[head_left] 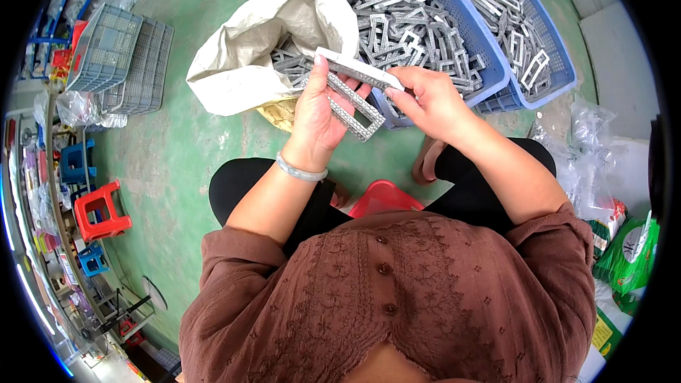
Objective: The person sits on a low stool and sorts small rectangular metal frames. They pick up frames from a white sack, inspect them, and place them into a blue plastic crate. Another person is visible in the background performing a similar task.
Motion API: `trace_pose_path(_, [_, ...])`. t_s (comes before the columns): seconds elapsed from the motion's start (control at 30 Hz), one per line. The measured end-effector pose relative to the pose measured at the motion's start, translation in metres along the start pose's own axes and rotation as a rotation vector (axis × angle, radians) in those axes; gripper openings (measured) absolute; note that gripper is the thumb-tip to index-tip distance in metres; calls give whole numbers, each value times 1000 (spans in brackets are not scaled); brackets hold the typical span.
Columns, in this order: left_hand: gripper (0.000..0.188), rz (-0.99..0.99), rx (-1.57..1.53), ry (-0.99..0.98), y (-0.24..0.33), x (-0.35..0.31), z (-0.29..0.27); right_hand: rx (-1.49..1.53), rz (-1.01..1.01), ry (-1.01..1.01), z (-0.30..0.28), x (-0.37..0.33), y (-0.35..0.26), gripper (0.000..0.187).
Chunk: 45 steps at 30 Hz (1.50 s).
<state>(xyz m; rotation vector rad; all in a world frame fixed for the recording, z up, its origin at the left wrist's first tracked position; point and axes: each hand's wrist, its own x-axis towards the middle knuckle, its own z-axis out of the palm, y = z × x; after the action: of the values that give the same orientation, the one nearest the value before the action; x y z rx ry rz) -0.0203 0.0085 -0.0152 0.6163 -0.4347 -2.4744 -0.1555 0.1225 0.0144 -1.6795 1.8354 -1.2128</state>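
Observation:
My left hand [313,117] is closed round a grey rectangular frame [366,129] with a dotted surface and an open slot in its middle. My right hand [434,103] pinches the right end of a second frame [360,71], turned so that its pale, smooth edge shows. The second frame's other end lies by my left thumb, above the first. Both are held over the near edge of a white woven sack [234,53], whose mouth is rolled open. More grey frames [287,64] lie inside the sack. Part of my left fingers is hidden behind the frames.
Two blue plastic crates, one ahead [489,42] and one farther right [564,74], hold heaps of similar frames. Grey crates [145,64] are stacked at left, near a red stool [103,211]. Clear plastic bags [585,156] and green packages [628,259] lie at right.

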Motion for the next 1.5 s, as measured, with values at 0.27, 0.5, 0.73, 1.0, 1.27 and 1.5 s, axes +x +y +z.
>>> trace_pose_path(0.27, [43,48,-112,-96,2,-1,-3,-129,-151,82,5,0,-7,38])
trace_pose_path(0.5, [49,-75,-296,-322,15,-1,-1,-37,-264,144,15,0,-32,75])
trace_pose_path(0.73, [57,-134,-283,-393,16,-3,-3,16,-330,127,16,-3,-38,75])
trace_pose_path(1.0, [60,-130,-259,-327,12,1,-3,21,-352,96,17,-3,-31,73])
trace_pose_path(1.27, [22,-10,35,28,56,28,-18,-343,-51,-119,-27,20,65,43])
trace_pose_path(1.5, [14,179,482,260,131,94,-26,-713,558,-417,-95,19,195,40])
